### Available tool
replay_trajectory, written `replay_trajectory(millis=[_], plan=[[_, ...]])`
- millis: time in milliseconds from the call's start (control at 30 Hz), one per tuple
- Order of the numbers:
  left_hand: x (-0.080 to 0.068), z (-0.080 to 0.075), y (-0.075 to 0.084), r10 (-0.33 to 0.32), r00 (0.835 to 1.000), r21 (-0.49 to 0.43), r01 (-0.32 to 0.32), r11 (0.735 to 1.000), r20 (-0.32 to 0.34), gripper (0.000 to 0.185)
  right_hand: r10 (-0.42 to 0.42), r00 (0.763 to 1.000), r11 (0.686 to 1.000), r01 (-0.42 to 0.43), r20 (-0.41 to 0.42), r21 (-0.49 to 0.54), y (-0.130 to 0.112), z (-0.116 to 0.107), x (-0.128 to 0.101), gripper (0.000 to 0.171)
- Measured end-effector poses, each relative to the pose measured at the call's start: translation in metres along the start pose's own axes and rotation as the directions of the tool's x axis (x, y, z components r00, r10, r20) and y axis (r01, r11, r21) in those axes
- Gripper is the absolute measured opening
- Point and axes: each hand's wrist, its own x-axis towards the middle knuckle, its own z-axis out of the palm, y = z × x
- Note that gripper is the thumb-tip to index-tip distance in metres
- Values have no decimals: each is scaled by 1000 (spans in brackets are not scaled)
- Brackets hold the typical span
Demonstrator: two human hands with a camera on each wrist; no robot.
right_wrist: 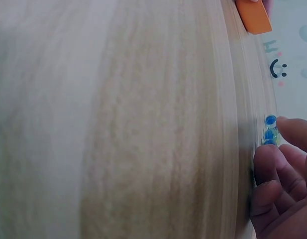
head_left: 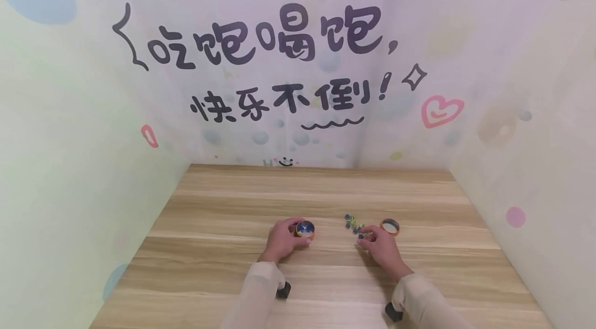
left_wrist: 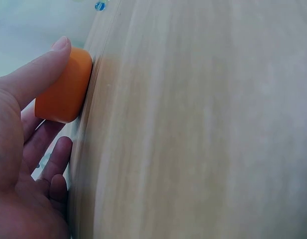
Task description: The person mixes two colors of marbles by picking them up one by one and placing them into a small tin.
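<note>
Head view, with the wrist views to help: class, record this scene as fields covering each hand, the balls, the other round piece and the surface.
Left hand: grips orange container
Container interior: blue shows; details too small
Right hand: at the small balls; pinching unclear
Ball colours: blue, yellow-green
Orange-rimmed round piece: just beyond right hand
Surface: wood-grain table

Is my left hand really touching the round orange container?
Touching. The left wrist view shows it: the left hand's thumb presses flat along the side of the orange container, with no gap between them.
</note>
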Motion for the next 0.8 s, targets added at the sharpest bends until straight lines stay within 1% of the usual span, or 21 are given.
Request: replay_trajectory(millis=[367,600,800], plan=[[-1,1,1,-18,1000,-1,18,1000,-2,61,-15,1000,999,14,-20,-45,1,2,2,28],[-1,1,0,4,1000,-4,-4,1000,-2,60,-14,999,997,12,-31,-74,-1,3,1,23],[-1,2,-2,16,1000,2,-16,1000,-6,60,-1,1000,997,-1,-28,-75,-4,3,1,22]])
